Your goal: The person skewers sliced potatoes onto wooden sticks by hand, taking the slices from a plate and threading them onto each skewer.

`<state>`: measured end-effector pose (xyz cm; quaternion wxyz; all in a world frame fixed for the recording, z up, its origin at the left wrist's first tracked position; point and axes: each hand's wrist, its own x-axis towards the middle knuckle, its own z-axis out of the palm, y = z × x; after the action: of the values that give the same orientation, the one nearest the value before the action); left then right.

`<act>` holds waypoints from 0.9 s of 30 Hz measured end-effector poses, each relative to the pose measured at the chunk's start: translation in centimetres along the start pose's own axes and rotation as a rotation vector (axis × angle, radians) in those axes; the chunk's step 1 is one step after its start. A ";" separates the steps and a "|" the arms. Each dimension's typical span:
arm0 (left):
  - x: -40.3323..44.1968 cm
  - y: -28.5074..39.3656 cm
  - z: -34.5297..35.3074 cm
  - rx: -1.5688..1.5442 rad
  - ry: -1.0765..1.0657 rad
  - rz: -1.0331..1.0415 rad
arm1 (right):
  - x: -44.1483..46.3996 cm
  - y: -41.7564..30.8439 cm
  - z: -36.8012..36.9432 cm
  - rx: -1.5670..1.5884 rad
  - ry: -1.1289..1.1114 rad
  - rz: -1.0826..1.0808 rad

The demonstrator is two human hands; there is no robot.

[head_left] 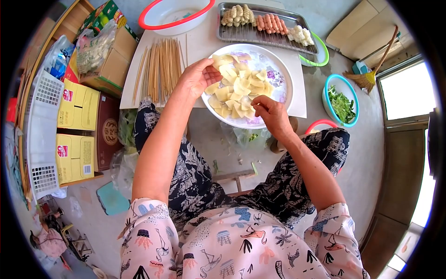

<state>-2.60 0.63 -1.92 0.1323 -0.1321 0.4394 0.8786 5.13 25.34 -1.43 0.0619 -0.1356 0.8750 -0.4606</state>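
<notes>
A round white plate (283,100) with purple flowers lies on the low table, piled with pale yellow slices (241,87). My left hand (199,78) is over the plate's upper left edge, its thumb and fingers closed around a pale slice. At the plate's lower right, my right hand (272,113) is closed with fingertips pinched beside the slices; whatever it holds is too small to make out. Thin wooden skewers (161,69) lie in a bundle left of the plate. Behind it, a metal tray (288,19) holds skewered food in three groups.
A white basin with a red rim (176,23) stands at the table's back left. A blue-rimmed basin (354,100) of greens is on the floor at right, near a broom (367,80). Yellow boxes (76,109) and a white crate (39,135) stand at left.
</notes>
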 end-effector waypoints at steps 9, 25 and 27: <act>-0.3 0.0 0.4 0.045 -0.002 0.011 | 0.2 0.9 0.2 0.067 0.042 0.019; -0.5 0.1 0.7 0.053 0.010 0.015 | 0.2 1.1 0.6 0.198 -0.037 0.031; -0.3 0.0 0.5 0.055 0.011 0.014 | 0.2 1.1 0.6 0.197 -0.020 0.026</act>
<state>-2.35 1.01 -1.55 0.1275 -0.1299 0.4652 0.8663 4.87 25.40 -2.70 0.0897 -0.1220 0.8264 -0.5423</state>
